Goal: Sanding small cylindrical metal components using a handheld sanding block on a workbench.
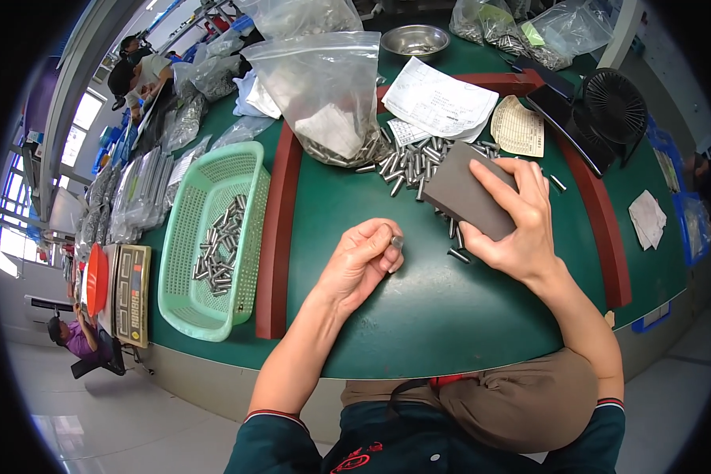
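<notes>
My left hand, closed in front of me over the green tabletop, pinches a small metal pin between thumb and fingers; only its end shows. My right hand grips a dark grey rectangular block by its sides, thumb on the near edge and fingers over the far one. The block is tilted and partly covers a loose pile of metal pins. A few pins lie just under its near edge, and a single pin rests to the right of my hand.
Dark red rails frame the work area. Left of them stands a green perforated basket holding several pins, then a scale. Beyond the pile are a clear bag, papers, a metal bowl and a black fan.
</notes>
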A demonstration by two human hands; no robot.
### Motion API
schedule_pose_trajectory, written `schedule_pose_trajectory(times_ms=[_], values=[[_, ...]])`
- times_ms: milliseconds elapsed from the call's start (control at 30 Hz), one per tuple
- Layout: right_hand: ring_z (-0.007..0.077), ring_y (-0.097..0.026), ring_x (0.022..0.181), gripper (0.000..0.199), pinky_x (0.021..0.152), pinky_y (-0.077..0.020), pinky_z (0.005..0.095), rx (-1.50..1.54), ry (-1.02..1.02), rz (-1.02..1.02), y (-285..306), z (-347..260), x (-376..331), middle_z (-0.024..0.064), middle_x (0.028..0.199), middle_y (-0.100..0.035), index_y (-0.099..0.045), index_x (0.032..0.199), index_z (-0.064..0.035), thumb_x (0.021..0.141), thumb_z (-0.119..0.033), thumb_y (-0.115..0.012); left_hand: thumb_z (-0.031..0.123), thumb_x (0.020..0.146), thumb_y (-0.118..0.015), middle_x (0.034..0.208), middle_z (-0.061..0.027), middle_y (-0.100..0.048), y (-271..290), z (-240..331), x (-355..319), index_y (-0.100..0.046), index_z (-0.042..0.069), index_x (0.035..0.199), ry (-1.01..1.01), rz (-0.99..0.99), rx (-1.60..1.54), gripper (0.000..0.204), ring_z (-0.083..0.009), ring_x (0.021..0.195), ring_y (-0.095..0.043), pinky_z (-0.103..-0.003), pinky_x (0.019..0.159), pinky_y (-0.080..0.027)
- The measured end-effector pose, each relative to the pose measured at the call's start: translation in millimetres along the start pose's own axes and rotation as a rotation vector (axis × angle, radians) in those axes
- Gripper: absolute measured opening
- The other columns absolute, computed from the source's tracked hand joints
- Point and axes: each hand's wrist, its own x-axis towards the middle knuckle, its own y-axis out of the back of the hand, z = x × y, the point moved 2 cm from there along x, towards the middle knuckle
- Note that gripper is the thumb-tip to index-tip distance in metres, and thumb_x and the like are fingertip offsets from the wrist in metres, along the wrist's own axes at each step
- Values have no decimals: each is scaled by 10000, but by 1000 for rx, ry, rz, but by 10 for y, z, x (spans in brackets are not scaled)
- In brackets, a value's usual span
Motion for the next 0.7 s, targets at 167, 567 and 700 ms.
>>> schedule_pose_trajectory(times_ms=[167,567,700], values=[[293,-524,966,650,859,-390,393,81,-48,15,31,-49,11,149,1067,-558,-663,1174,-25,559,-205,-774,262,941,-641,723,-16,-498,-6,-15,28,-559,39,930,-22,19,-57,239,-92,614,-397,-240,585,-343],[315,-553,910,693,767,-419,424,168,259,-30,-43,-260,27,195,1143,-570,-648,1187,-48,534,-252,-758,184,935,-656,886,-2,-619,81,-52,30,-602,61,1020,-83,-4,-91,159,-92,730,-530,-266,727,-461],[310,-544,898,719,801,-412,433,181,196,30,-9,-217,-55,173,1135,-560,-646,1207,-80,515,-224,-777,174,940,-649,883,-7,-619,102,-28,51,-598,64,1005,-118,-153,-122,137,-90,729,-528,-260,731,-461]])
